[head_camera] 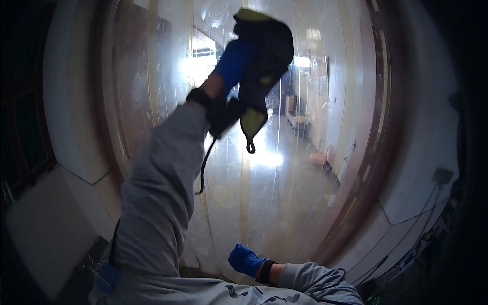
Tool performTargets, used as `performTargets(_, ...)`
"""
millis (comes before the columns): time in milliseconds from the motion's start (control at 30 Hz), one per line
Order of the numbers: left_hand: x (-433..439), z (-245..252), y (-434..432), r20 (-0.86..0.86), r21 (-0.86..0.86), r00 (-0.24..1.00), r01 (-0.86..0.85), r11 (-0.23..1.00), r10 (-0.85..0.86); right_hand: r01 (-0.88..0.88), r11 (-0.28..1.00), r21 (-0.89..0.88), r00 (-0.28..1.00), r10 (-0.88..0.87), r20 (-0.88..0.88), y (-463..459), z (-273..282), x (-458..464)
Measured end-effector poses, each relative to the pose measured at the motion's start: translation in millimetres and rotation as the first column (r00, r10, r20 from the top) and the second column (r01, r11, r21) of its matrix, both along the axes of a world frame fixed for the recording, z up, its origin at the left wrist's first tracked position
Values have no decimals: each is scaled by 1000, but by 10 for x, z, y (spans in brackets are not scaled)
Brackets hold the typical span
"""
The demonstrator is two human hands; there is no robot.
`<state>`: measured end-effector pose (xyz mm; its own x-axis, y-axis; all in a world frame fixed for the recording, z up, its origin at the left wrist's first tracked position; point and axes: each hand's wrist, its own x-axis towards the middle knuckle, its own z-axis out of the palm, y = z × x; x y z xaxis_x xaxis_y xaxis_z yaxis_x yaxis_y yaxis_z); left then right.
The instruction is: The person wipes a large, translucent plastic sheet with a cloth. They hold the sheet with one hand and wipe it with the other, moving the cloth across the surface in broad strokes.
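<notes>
My left hand [237, 61], in a blue glove, reaches up and forward at the end of a grey sleeve. It is shut on a dark cloth [272, 53] with yellow-green patches and a small hanging loop at its lower tip. The cloth hangs in front of a clear plastic curtain [228, 213]; whether it touches the plastic I cannot tell. A black box with a cable [228, 120] sits at my left wrist. Low in the view, close to my body, my right hand [246, 260], also blue-gloved, is curled into a fist with nothing visible in it.
The curtain has overlapping strips and flower prints, between reddish-brown door frames [385, 126]. Through it show bright lights and a blurred orange object [318, 158]. A pale wall [72, 114] and dark window [28, 126] stand at left. Cords [421, 217] run along the right wall.
</notes>
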<state>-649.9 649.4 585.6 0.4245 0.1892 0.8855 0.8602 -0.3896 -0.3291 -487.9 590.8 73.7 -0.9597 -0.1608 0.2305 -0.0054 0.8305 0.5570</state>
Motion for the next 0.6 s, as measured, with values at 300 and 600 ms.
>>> performTargets(300,338,-2977,-110,809,-399,582,642,655,-77,91,995,46,996,-91,-1,-38,22,27)
performTargets(600,500,-3925,-729,993,117,-120,987,-113,-22,133,-59,989,985,120,-125,100,-95,149)
